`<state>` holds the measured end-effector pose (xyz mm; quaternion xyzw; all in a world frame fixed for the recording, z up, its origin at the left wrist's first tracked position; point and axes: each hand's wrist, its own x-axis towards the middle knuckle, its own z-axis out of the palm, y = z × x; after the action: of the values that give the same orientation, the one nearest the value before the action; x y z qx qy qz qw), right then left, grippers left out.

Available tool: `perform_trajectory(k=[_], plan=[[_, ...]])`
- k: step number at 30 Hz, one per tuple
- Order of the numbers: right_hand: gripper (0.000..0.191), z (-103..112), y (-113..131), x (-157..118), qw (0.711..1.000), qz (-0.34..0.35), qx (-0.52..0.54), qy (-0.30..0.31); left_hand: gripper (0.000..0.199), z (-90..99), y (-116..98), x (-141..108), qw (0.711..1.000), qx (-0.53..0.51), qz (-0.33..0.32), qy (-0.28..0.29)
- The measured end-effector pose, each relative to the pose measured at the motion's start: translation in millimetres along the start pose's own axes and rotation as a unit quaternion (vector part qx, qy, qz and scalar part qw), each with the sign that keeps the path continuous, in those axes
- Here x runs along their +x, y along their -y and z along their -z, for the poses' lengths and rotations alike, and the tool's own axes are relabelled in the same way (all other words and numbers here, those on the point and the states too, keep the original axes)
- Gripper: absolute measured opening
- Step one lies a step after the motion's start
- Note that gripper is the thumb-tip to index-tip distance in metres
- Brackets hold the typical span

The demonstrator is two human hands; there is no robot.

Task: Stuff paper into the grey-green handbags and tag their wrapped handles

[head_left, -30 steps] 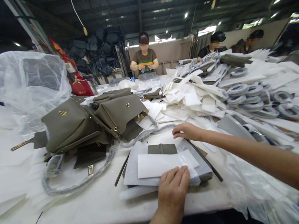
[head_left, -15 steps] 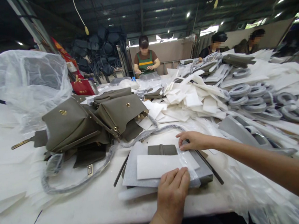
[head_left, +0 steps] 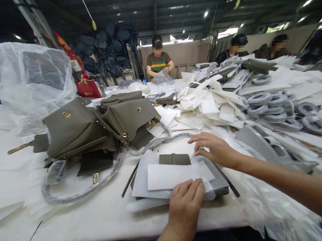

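Observation:
A folded olive bag piece (head_left: 222, 192) lies on the white table in front of me, with a grey sheet (head_left: 141, 185) and a white foam strip (head_left: 165, 176) over it. At the strip's top edge shows an olive flap (head_left: 174, 159) with a raised band. My left hand (head_left: 188, 200) presses on the lower edge, its fingers together over clear film; what they grip is hidden. My right hand (head_left: 212, 150) hovers at the flap's right side, fingers apart and curved, holding nothing that I can see.
Olive bags (head_left: 69, 131) with gold hardware are heaped at left, beside a wrapped strap (head_left: 80, 197) and a clear plastic bag (head_left: 32, 78). White foam sheets (head_left: 204, 104) and wrapped rings (head_left: 277, 107) pile up at right. A person (head_left: 158, 59) works across the table.
My right hand has opened its fingers and lifted a little off the film. My left hand stays in place. The person across now handles clear plastic.

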<state>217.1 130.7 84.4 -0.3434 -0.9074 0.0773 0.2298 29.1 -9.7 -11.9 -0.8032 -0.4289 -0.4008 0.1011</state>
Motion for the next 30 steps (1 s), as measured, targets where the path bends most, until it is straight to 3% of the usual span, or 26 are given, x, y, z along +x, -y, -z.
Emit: perform_trajectory(k=[3, 9, 16, 21, 27, 30], plan=[[0.008, -11.7, -3.2, 0.5, 1.000, -0.009, -0.003, 0.014, 0.022, 0.5, -0.2, 0.3, 1.000, 0.004, -0.002, 0.004], [0.009, -40.1, -14.6, 1.4, 0.988, -0.112, 0.056, 0.092, 0.020, 0.3, -0.4, 0.1, 1.000, 0.012, 0.000, 0.016], [0.006, -46.9, -19.9, -1.6, 0.974, -0.161, 0.072, 0.143, 0.021, 2.3, -1.4, 4.6, 0.999, 0.008, 0.009, 0.041], [0.037, -58.9, -23.4, 7.9, 0.973, -0.188, 0.051, 0.121, 0.024, 6.9, -3.6, 6.1, 0.999, 0.013, 0.002, 0.044], [0.032, -41.1, -16.5, 13.2, 0.981, -0.136, 0.065, 0.125, 0.031, 8.2, -3.6, 5.6, 0.998, 0.034, -0.005, 0.056], [0.064, -29.5, -3.7, -8.2, 0.985, -0.082, 0.056, 0.139, 0.028, 6.3, -3.4, 5.5, 0.998, 0.032, -0.005, 0.048]])
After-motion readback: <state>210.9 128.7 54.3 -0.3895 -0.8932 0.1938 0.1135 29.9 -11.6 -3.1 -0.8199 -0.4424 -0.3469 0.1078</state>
